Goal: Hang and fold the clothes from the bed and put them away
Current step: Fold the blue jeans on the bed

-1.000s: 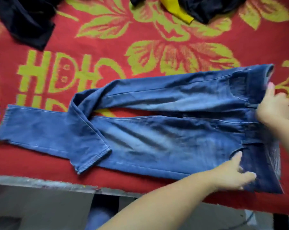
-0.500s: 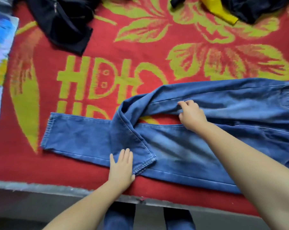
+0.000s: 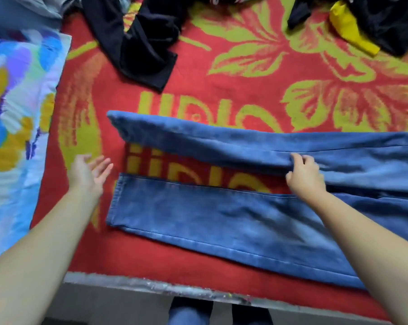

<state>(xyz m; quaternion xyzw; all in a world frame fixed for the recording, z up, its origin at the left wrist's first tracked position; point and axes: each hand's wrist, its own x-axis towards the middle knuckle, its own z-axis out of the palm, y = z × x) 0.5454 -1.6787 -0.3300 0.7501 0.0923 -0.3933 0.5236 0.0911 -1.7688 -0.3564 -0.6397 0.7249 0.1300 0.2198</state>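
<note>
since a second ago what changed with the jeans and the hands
The far leg of the jeans, which lay folded across the near leg, has been flipped back and now lies straight, the two legs apart. The right hand moved from the waistband to pinch the far leg's edge. The left hand let go and hovers open beside the hems. The jeans stay on the red blanket.

one head-worn view, steeply down and close over the bed edge

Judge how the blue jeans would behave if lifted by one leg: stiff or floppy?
Likely floppy: the far leg of the blue jeans sags where the right hand pinches it. Probably fairly heavy, since the near leg lies flat. Unlikely to slide on the textured red blanket.
</note>
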